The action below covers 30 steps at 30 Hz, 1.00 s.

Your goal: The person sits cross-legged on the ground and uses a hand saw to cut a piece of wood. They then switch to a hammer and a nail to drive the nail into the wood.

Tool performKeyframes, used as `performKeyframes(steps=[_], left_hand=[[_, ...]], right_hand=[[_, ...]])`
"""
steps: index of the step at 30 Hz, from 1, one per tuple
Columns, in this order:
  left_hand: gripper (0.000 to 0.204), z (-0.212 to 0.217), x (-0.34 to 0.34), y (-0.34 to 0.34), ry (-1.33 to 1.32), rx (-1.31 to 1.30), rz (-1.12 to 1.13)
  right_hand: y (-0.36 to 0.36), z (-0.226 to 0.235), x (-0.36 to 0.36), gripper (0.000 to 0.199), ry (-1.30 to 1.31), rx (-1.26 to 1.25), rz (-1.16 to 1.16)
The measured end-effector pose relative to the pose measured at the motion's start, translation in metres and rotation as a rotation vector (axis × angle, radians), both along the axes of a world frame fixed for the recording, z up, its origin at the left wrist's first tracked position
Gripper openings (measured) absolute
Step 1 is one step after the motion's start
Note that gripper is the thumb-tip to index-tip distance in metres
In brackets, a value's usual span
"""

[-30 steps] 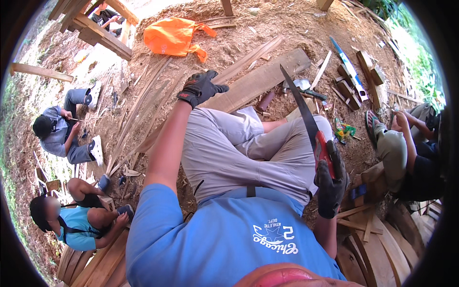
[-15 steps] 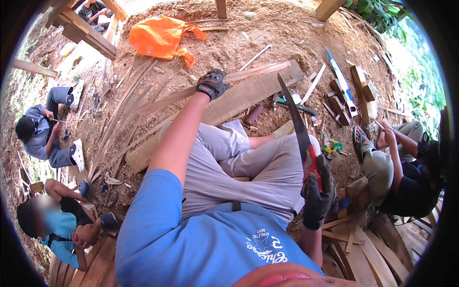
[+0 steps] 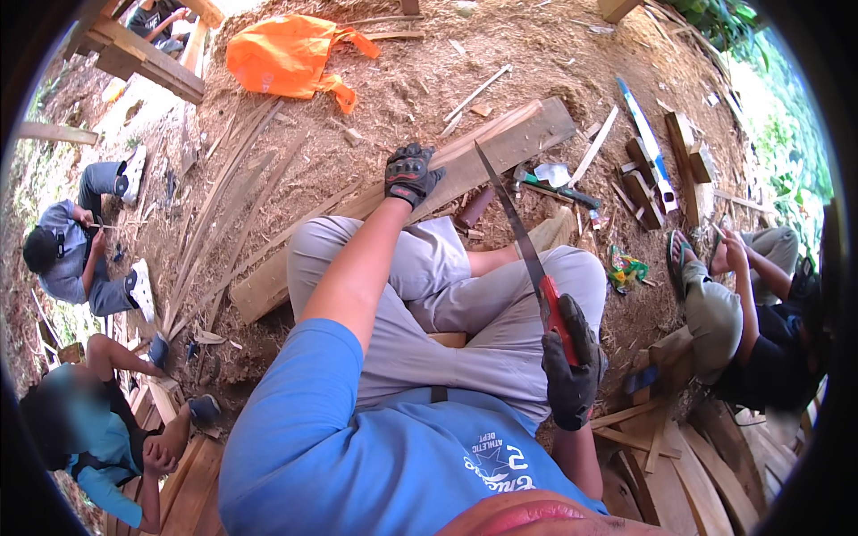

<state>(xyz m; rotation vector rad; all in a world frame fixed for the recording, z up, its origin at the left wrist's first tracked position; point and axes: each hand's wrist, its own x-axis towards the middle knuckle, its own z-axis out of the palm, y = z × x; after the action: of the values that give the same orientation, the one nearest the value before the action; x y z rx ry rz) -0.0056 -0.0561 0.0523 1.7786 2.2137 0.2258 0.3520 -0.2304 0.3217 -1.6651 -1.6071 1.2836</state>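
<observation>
My right hand point(image 3: 574, 364), in a dark glove, grips the red handle of a handsaw point(image 3: 514, 210). The blade points up and away, its tip over the wide wooden plank point(image 3: 500, 147) lying slantwise beyond my legs. A long thin wooden strip point(image 3: 487, 129) rests along this plank. My left hand point(image 3: 413, 175), in a black glove with hard knuckle guards, has its fingers bent around the strip; the fingertips are partly hidden. A claw hammer point(image 3: 563, 190) with a green and black handle and a brown cylindrical object point(image 3: 474, 207) lie just past my knees.
An orange bag point(image 3: 286, 55) lies on the shaving-covered ground. At the right are a long blue-and-white tool point(image 3: 645, 143), wooden blocks point(image 3: 642, 198) and a green wrapper point(image 3: 627, 268). People sit at the left point(image 3: 67, 259), lower left point(image 3: 107, 447), upper left and right point(image 3: 760, 304). Thin strips lie scattered.
The strip under my left hand has swung into line with the plank. My left hand has shifted slightly right and nearer. The saw has moved left, its blade tilting further left.
</observation>
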Motion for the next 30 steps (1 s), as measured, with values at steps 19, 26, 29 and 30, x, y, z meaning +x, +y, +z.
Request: performKeyframes(steps=[19, 26, 29, 30], left_hand=[[0.060, -0.016, -0.012, -0.011, -0.116, -0.015, 0.053], [0.052, -0.011, -0.014, -0.002, -0.131, -0.093, 0.095], [0.050, -0.019, -0.015, -0.004, -0.119, 0.001, 0.092], [0.049, -0.022, -0.015, -0.004, -0.117, 0.012, 0.094]], right_hand=[[0.149, -0.117, -0.097, 0.050, -0.032, 0.146, 0.388], [0.147, -0.131, -0.100, 0.050, 0.082, 0.085, 0.256], [0.154, -0.138, -0.103, 0.049, 0.060, 0.053, 0.274], [0.155, -0.141, -0.105, 0.049, 0.056, 0.063, 0.289]])
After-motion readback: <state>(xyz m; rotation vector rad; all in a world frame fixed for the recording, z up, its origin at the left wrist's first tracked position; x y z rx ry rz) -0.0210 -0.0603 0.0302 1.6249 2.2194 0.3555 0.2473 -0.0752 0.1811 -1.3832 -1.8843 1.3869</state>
